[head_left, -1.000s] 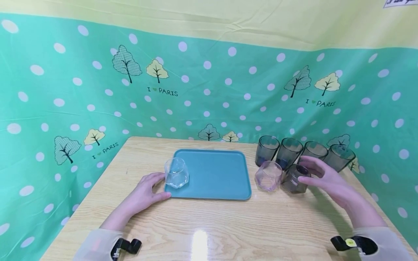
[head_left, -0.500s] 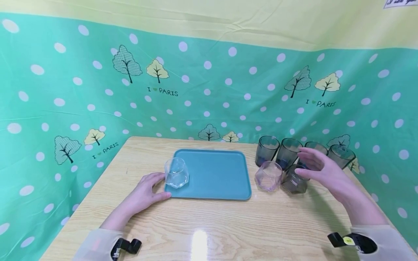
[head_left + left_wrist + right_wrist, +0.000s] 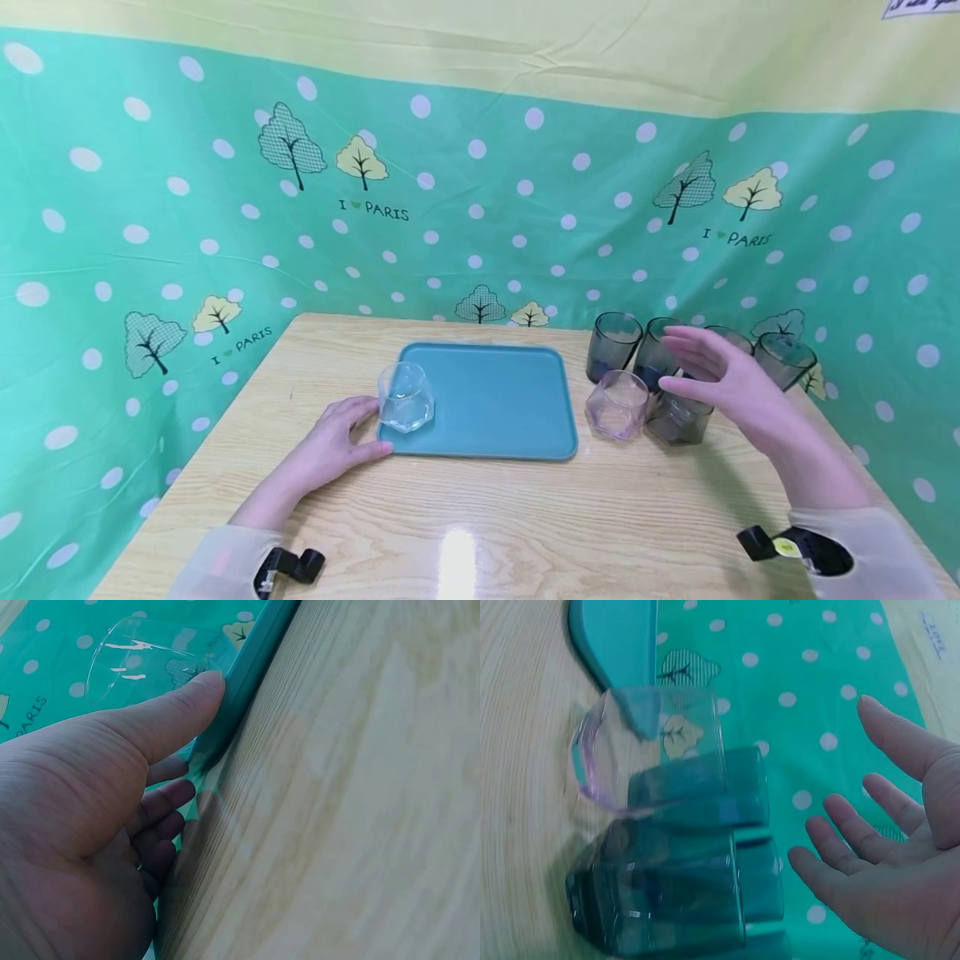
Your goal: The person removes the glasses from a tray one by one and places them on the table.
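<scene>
A clear faceted glass (image 3: 406, 407) stands on the left end of a blue tray (image 3: 498, 408). Beside that end rests my left hand (image 3: 333, 437), its relaxed fingers along the tray's left side and its thumb on the front-left corner. My right hand (image 3: 738, 396) hovers, fingers spread and holding nothing, above a dark smoky faceted glass (image 3: 677, 425), part of which it hides. Left of the smoky glass is a pinkish faceted glass (image 3: 618, 410), and both show in the right wrist view, where the right hand (image 3: 900, 847) is apart from them.
Behind the faceted glasses stands a row of several tall grey tumblers (image 3: 611, 354), partly covered by the right hand. The wooden table (image 3: 360, 517) ends at a green dotted cloth (image 3: 450, 233) at the back.
My right hand has let go of the smoky glass, lifted off it and moved slightly left and up. The left hand and the tray have stayed put.
</scene>
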The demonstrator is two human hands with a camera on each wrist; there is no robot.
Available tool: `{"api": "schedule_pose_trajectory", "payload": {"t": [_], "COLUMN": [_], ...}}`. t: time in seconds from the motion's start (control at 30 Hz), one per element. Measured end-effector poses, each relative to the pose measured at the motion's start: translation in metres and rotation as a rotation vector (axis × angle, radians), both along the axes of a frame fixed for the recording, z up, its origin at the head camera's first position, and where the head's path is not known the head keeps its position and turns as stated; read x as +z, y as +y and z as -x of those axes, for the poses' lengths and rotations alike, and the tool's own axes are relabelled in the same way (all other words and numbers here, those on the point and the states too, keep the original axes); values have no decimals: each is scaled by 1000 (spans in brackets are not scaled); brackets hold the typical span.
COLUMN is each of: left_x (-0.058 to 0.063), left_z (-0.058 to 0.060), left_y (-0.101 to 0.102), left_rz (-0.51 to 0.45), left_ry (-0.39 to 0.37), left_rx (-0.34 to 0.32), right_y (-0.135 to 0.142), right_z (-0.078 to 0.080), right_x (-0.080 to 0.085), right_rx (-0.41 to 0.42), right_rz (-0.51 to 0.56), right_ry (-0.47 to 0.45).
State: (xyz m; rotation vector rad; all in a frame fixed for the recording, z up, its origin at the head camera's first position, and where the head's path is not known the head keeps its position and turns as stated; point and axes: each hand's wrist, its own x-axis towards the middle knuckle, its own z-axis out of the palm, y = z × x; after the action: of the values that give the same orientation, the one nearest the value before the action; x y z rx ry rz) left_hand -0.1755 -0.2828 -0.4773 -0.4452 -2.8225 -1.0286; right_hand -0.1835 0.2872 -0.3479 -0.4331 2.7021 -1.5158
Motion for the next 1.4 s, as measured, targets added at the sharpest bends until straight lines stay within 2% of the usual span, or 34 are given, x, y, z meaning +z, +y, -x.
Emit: {"api": "schedule_pose_trajectory", "payload": {"t": [0.27,0.57,0.83,1.1,1.4], "left_x": [-1,0,2,0,0], "left_z": [0,0,-1,-1,0], "left_y": [0,0,1,0,0], "left_rz": [-4,-2,-8,-7,1], "left_ry": [2,7,10,5,10], "left_rx": [-2,-5,-7,-5,-5], "right_y": [-25,-50,-67,-86,-110], "right_z": [2,5,9,15,19], "right_x": [4,-1,-5,-8,-4], "right_rx": [68,131,162,184,214], "right_rz": [35,100,149,153,174], "right_ry": [-7,-11,-42,-32,-64]}}
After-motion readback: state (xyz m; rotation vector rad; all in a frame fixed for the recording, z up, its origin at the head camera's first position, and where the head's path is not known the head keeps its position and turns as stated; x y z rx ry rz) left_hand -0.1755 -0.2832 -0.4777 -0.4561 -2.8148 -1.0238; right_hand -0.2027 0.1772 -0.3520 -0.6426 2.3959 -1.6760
